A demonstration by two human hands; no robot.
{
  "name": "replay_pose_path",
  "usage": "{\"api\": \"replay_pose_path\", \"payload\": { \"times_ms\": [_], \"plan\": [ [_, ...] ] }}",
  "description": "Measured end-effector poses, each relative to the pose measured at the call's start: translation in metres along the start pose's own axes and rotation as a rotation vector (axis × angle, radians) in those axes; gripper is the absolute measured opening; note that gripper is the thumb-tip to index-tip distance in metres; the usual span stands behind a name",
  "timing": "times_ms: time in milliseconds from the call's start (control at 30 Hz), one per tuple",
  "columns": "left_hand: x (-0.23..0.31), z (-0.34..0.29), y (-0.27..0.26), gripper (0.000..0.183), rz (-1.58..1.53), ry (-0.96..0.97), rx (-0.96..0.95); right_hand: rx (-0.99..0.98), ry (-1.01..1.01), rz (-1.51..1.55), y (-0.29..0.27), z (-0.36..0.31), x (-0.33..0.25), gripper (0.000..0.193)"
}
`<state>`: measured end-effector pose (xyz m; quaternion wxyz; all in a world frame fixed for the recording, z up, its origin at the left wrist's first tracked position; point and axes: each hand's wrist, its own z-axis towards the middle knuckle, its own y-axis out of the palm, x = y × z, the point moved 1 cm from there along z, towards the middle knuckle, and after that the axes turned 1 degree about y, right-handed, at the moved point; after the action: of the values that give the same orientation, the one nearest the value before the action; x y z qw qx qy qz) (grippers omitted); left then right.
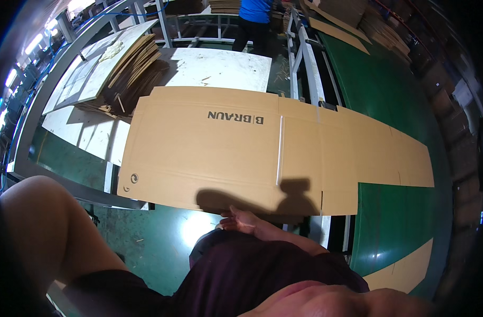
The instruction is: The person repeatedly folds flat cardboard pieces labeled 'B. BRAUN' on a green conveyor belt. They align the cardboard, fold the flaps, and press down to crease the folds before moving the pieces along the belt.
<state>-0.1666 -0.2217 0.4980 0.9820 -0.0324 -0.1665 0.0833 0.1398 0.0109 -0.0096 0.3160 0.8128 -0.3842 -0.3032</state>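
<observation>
A large flat brown carton blank (215,158), with dark print and a narrow white strip, stretches across the frame in front of me. Its right part lies over a green belt. At the near edge of the blank is my right hand (240,220), with its fingers apart and the fingertips by the cardboard. Whether they touch it I cannot tell. My left arm (38,227) is bent at the left side, and its hand does not show. Shadows fall on the near part of the blank.
A leaning stack of cardboard sheets (136,74) stands at the far left beside a white panel (88,76). Metal rails (310,66) run beside the green belt (378,79). Another cardboard piece (405,269) lies at the lower right. A person in blue (254,10) stands at the back.
</observation>
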Motion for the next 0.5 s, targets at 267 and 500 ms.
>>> {"api": "replay_pose_path", "payload": {
  "times_ms": [267, 500],
  "plan": [
    [-0.008, -0.029, 0.003, 0.032, -0.112, -0.075, 0.031, 0.074, -0.008, -0.035, 0.004, -0.007, 0.001, 0.064],
    [-0.008, -0.035, -0.004, 0.034, -0.232, -0.119, 0.086, -0.019, -0.038, 0.000, 0.006, -0.006, -0.002, 0.061]
  ]
}}
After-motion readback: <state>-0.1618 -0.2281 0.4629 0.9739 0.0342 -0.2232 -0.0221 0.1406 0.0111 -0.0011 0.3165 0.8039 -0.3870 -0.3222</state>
